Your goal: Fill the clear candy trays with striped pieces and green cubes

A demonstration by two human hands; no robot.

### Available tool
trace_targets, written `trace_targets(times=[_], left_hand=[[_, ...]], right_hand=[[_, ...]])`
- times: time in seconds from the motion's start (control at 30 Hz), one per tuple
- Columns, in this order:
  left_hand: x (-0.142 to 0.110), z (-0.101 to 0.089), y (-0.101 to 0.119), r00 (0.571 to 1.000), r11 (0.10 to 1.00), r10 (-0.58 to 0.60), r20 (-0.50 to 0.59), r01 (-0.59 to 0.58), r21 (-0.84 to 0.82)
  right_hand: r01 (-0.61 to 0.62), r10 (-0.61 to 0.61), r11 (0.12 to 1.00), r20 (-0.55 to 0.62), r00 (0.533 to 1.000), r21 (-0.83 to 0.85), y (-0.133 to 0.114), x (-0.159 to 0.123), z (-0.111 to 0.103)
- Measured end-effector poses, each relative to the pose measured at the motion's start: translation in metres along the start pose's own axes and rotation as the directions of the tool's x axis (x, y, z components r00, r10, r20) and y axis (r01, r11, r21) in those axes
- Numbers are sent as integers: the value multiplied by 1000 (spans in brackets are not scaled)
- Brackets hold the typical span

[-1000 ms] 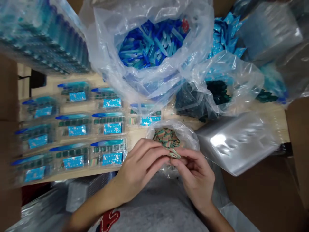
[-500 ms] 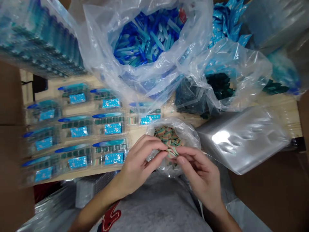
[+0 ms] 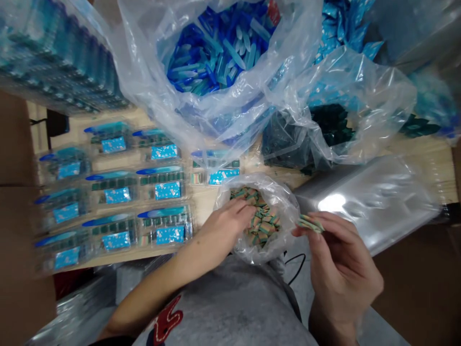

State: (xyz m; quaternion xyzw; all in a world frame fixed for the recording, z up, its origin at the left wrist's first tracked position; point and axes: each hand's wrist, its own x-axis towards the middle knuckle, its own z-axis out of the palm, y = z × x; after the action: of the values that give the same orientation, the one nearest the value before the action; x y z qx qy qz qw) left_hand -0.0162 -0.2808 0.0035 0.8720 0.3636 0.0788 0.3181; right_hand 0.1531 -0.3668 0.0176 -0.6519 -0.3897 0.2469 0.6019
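My left hand (image 3: 230,223) reaches into a clear plastic bag (image 3: 288,192) of small striped squares (image 3: 264,226) in tan, green and orange. Its fingers are bent and close together among the squares, and the fingertips are hidden. To the right of the bag, my right hand (image 3: 338,254) is closed, pinching a small stack of thin striped squares (image 3: 310,223) between thumb and fingers. Left of the bag lie rows of clear blister packs (image 3: 167,180), each with a blue pointed piece, a dark green strip and a light blue patterned packet.
A large plastic bag (image 3: 151,62) of blue pointed pieces (image 3: 223,53) stands at the back. Right of it, another bag (image 3: 382,96) holds dark green pieces (image 3: 331,125). A pile of clear plastic sleeves (image 3: 389,197) lies at right. Stacked filled packs (image 3: 61,57) stand back left.
My hands were together over the bag, both on the striped squares. The right hand has moved right with its stack; the left has let go and dipped into the bag.
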Motion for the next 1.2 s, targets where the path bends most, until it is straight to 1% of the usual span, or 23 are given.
trace_targets(times=[0.03, 0.07, 0.13, 0.2, 0.27, 0.37, 0.47, 0.57, 0.67, 0.73, 0.8, 0.9, 1.0, 1.03, 1.1, 1.17, 1.2], left_hand=[[3, 6, 0, 996, 998, -36, 85, 31, 58], [6, 11, -1, 987, 991, -85, 136, 69, 113], [11, 18, -1, 972, 972, -174, 157, 143, 188], [15, 21, -2, 968, 962, -212, 137, 182, 203], [16, 20, -5, 972, 966, -205, 116, 181, 185], [15, 19, -8, 981, 970, -163, 107, 140, 197], [15, 19, -7, 977, 962, -148, 154, 106, 252], [16, 16, -4, 963, 957, -170, 208, 111, 268], [13, 8, -4, 962, 980, -124, 244, 81, 179], [10, 5, -5, 964, 990, -95, 249, 65, 128], [9, 5, -6, 969, 988, -94, 229, 63, 139], [9, 13, -8, 980, 981, -84, 179, 50, 186], [11, 16, -11, 992, 987, -64, 113, 46, 151], [11, 14, -11, 996, 993, -57, 73, 50, 104], [10, 7, -11, 997, 997, -54, -57, 51, -59], [7, -3, -7, 973, 964, -111, -204, 56, -262], [5, -8, -4, 954, 933, -162, -250, 66, -354]], right_hand=[[15, -15, 1000, -7, 1000, 7, 0, 0, 0], [24, -24, 1000, -6, 1000, 13, -1, 0, 0], [25, -26, 999, 22, 999, 25, -1, 0, 0], [22, -23, 999, 43, 999, 32, -1, -1, 0], [20, -21, 999, 42, 999, 28, -1, -1, 0], [13, -13, 1000, 20, 1000, 19, 0, -3, -1], [-49, 49, 998, 1, 999, 39, 1, -5, -1], [-49, 49, 997, 11, 999, 59, 2, -6, -1], [-32, 31, 998, 18, 999, 57, 2, -6, -1], [-34, 33, 998, 16, 999, 51, 1, -5, -1], [-38, 36, 998, 30, 999, 55, 1, -5, -1], [-42, 37, 996, 57, 998, 81, 1, -5, -1], [-53, 44, 993, 86, 995, 106, 1, -6, -2], [-60, 50, 992, 93, 994, 110, 2, -6, -3], [-83, 71, 989, 104, 992, 120, 3, -5, -5], [-130, 110, 982, 143, 984, 138, 2, -4, -7], [-157, 128, 976, 180, 975, 153, 1, -2, -6]])
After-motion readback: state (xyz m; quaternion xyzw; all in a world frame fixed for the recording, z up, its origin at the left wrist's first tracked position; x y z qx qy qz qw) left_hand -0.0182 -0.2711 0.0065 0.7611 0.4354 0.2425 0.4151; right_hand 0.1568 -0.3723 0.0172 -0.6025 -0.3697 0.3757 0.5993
